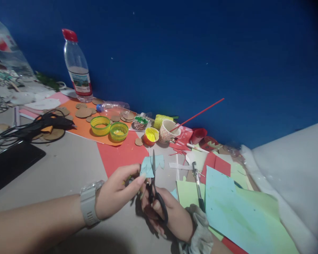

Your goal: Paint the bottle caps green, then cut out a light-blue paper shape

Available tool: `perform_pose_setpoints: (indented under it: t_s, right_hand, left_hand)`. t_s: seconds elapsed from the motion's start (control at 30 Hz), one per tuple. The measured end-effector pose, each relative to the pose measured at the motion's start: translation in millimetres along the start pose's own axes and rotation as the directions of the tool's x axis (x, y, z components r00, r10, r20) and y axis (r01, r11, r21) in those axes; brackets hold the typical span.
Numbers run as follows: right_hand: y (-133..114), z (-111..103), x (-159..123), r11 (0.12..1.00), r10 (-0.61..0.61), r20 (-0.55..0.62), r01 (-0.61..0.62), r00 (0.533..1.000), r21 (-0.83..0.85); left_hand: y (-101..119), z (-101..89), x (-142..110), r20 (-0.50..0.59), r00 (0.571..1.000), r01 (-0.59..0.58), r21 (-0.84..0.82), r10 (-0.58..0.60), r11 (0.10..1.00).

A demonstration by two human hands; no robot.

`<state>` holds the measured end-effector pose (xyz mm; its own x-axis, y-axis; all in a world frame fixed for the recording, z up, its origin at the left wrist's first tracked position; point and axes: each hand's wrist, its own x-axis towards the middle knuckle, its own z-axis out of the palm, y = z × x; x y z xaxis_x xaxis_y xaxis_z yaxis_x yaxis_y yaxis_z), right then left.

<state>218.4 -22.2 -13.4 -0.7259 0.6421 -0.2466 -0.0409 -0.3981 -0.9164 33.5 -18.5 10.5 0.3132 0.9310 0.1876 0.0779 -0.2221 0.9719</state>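
My left hand (116, 192), with a grey watch on its wrist, pinches a small light-blue paper cut-out (148, 165) between thumb and fingers. My right hand (166, 213) grips black-handled scissors (155, 190) with fingers through the loops. The blades point up and away and cut into the blue paper piece. A grey scrunchie sits on my right wrist. Both hands hover low over the grey table (63, 169).
Sheets of blue, green and red paper (235, 204) and a pen (197, 183) lie to the right. Behind stand paint cups (151, 135), yellow lids (100, 126), a paper cup with a red stick (168, 131), a bottle (78, 68), cardboard discs and a black glue gun (53, 121).
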Motion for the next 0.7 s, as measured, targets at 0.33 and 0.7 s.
perform_pose_setpoints:
  t_s: [0.33, 0.7]
  right_hand:
    - [-1.8, 1.0, -0.6, 1.0, 0.006, 0.0, -0.006, 1.0, 0.003]
    - [-1.9, 1.5, -0.5, 1.0, -0.001, 0.004, 0.001, 1.0, 0.0]
  left_hand:
    - [-0.1, -0.5, -0.2, 0.007, 1.0, 0.003, -0.014, -0.003, 1.0]
    - [1.0, -0.3, 0.0, 0.0, 1.0, 0.0, -0.027, 0.0, 1.0]
